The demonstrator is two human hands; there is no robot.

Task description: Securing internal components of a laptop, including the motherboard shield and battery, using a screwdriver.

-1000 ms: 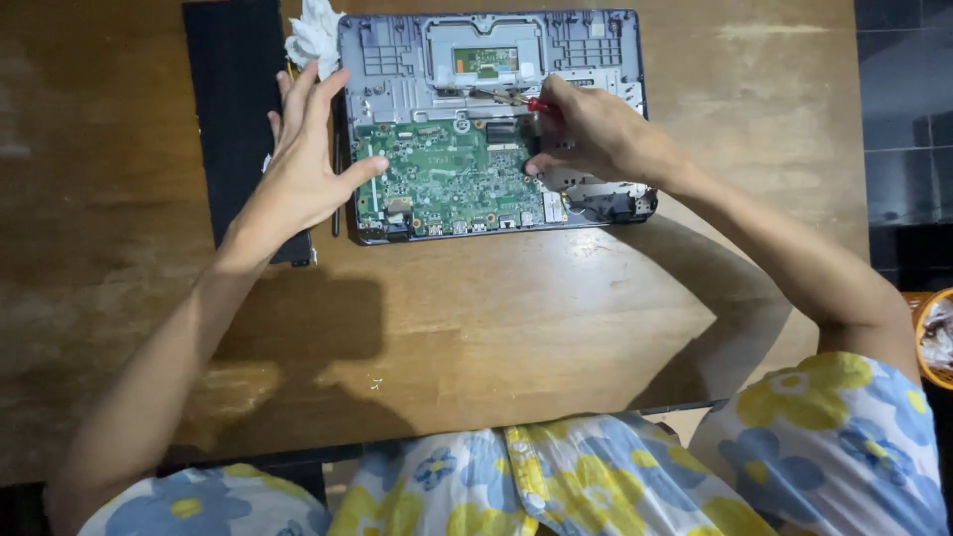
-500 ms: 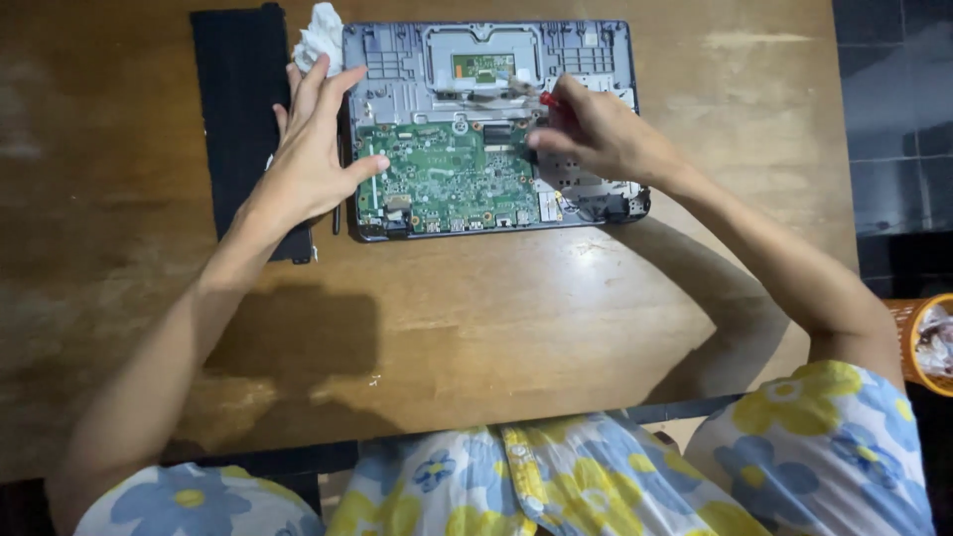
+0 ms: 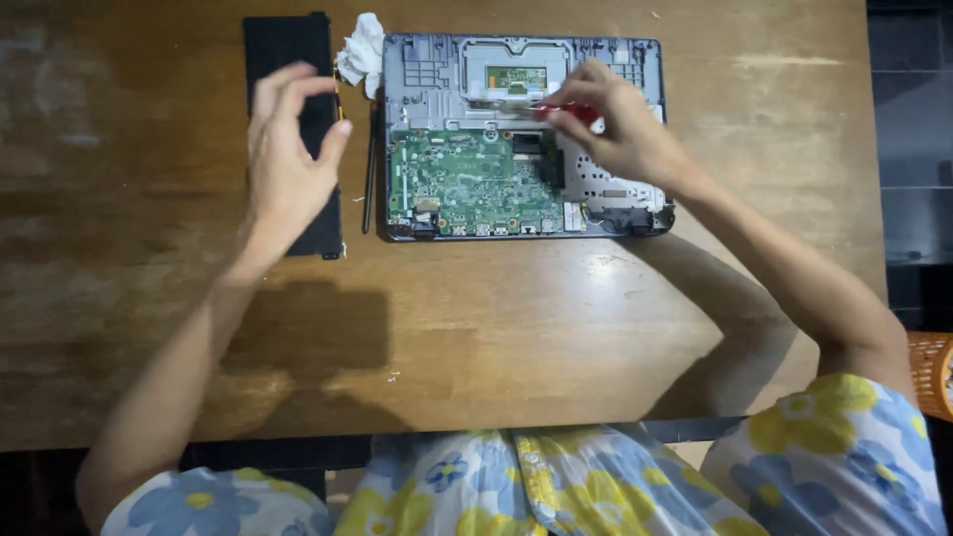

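Note:
An opened laptop base (image 3: 437,74) lies at the far side of a wooden table (image 3: 516,328), its green circuit board (image 3: 476,184) exposed. My right hand (image 3: 620,129) rests over the middle of the base, shut on a red-handled screwdriver (image 3: 571,112) whose tip points left. My left hand (image 3: 288,164) hovers with fingers apart above a flat black panel (image 3: 283,50) left of the laptop and holds nothing.
A crumpled white tissue (image 3: 362,52) lies between the black panel and the laptop's far left corner. A thin dark rod (image 3: 368,169) lies along the laptop's left edge. An orange basket (image 3: 933,372) shows at the right edge, off the table.
My left hand has come off the laptop's left edge and moved left over the black panel. My right hand with the screwdriver has shifted slightly towards the far side.

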